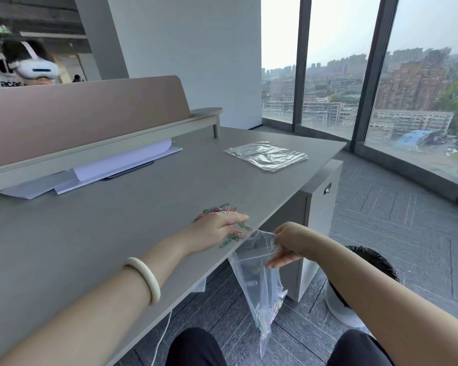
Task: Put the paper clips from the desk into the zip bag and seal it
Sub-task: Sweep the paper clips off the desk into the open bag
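Observation:
Colourful paper clips (217, 208) lie in a loose heap near the right edge of the grey desk (117, 220). My left hand (224, 223) rests flat on them, fingers pointing at the edge, with some clips (237, 235) showing beneath the palm right at the rim. My right hand (288, 244) pinches the mouth of a clear zip bag (259, 286), holding it open just below the desk edge. The bag hangs down beside the desk, and a few clips show dimly inside it.
A stack of clear zip bags (267, 154) lies at the far right of the desk. White papers (122, 165) sit under the partition shelf. A pedestal cabinet (320, 207) and a lined bin (360, 281) stand right of the desk. A person wearing a headset (29, 64) sits behind the partition.

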`<state>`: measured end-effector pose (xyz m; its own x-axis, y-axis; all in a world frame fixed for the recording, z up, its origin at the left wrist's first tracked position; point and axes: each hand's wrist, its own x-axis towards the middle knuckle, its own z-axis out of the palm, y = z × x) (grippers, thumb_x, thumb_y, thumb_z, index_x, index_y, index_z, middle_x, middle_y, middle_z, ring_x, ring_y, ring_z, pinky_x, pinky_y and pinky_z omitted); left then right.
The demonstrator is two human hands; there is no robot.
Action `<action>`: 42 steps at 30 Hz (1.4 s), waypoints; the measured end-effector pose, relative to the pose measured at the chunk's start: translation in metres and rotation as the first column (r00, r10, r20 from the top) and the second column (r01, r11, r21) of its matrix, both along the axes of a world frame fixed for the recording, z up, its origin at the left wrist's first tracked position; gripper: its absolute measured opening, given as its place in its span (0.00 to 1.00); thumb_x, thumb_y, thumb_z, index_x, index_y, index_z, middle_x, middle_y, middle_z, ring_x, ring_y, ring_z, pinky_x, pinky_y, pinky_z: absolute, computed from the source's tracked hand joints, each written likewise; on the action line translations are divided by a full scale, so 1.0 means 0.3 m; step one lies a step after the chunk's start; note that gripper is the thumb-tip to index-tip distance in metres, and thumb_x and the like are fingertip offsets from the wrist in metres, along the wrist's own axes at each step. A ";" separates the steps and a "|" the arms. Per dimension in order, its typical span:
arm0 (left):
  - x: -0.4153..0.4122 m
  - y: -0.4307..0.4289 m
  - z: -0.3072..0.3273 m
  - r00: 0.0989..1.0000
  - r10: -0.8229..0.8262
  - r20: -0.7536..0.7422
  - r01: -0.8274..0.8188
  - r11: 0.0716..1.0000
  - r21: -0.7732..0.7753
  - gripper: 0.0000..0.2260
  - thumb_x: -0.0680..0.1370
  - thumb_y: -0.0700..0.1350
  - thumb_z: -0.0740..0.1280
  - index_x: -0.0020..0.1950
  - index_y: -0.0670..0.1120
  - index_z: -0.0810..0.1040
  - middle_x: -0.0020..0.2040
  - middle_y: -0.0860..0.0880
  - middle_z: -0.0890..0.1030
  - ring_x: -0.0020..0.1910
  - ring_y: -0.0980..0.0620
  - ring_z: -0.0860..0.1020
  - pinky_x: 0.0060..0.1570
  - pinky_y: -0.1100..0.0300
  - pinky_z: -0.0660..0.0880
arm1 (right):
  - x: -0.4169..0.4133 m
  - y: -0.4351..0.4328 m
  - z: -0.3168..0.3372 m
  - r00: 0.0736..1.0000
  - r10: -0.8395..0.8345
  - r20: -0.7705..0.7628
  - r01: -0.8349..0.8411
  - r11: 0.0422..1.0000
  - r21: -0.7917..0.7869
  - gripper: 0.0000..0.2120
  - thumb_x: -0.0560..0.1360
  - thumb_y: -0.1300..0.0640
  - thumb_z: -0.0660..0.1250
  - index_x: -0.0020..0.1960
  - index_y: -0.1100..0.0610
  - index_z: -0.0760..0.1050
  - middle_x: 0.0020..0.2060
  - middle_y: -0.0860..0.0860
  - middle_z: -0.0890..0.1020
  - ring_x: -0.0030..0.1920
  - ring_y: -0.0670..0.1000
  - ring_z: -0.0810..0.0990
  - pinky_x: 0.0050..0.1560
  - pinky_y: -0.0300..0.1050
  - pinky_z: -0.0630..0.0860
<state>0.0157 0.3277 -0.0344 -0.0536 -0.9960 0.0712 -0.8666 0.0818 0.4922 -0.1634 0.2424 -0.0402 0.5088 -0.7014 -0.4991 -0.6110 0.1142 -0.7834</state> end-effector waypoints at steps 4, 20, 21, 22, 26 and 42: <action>0.029 0.050 -0.033 0.987 -0.043 0.157 0.028 0.995 0.099 0.20 0.80 0.40 0.55 0.73 0.46 0.63 0.76 0.51 0.59 0.75 0.56 0.56 0.71 0.68 0.48 | 0.006 0.004 0.002 0.999 0.041 -0.022 -0.041 0.999 -0.032 0.19 0.77 0.67 0.58 0.67 0.72 0.63 0.34 0.62 0.78 0.47 0.63 0.83 0.62 0.53 0.75; 0.033 -0.056 -0.024 0.994 0.103 0.021 -0.104 0.994 0.043 0.20 0.81 0.41 0.53 0.74 0.44 0.59 0.77 0.49 0.54 0.76 0.55 0.53 0.67 0.70 0.47 | 0.012 -0.011 0.002 0.999 -0.008 -0.043 0.010 0.999 0.044 0.13 0.78 0.68 0.54 0.37 0.61 0.71 0.24 0.52 0.81 0.23 0.50 0.81 0.29 0.38 0.78; 0.060 -0.075 -0.020 0.989 0.148 0.027 -0.149 0.988 0.050 0.20 0.81 0.40 0.53 0.74 0.43 0.59 0.77 0.48 0.54 0.76 0.53 0.53 0.70 0.67 0.47 | 0.011 -0.010 0.006 0.999 -0.004 -0.046 0.007 0.998 0.057 0.13 0.78 0.68 0.53 0.38 0.62 0.71 0.22 0.51 0.81 0.22 0.50 0.80 0.29 0.38 0.78; 0.087 -0.092 -0.019 0.981 0.190 0.042 -0.193 0.979 0.062 0.20 0.81 0.40 0.53 0.74 0.42 0.58 0.77 0.46 0.54 0.77 0.52 0.52 0.72 0.65 0.47 | 0.013 -0.011 0.008 0.999 0.000 -0.045 0.002 0.998 0.057 0.11 0.78 0.68 0.53 0.40 0.62 0.71 0.24 0.52 0.81 0.23 0.50 0.80 0.30 0.38 0.79; 0.154 -0.142 -0.036 0.942 0.309 0.134 -0.326 0.936 0.132 0.21 0.81 0.44 0.53 0.74 0.42 0.58 0.77 0.44 0.53 0.77 0.47 0.49 0.75 0.57 0.46 | 0.020 -0.006 0.018 0.998 0.037 -0.055 -0.033 0.997 0.067 0.16 0.78 0.66 0.55 0.59 0.54 0.76 0.30 0.46 0.75 0.24 0.51 0.79 0.36 0.41 0.77; 0.070 -0.115 -0.015 0.998 -0.006 0.057 -0.004 0.984 0.176 0.15 0.79 0.42 0.59 0.65 0.48 0.75 0.70 0.53 0.71 0.71 0.58 0.65 0.71 0.64 0.57 | 0.006 -0.034 -0.025 0.999 0.053 -0.006 -0.053 0.998 -0.023 0.13 0.76 0.69 0.59 0.59 0.69 0.73 0.41 0.60 0.81 0.31 0.51 0.82 0.49 0.48 0.81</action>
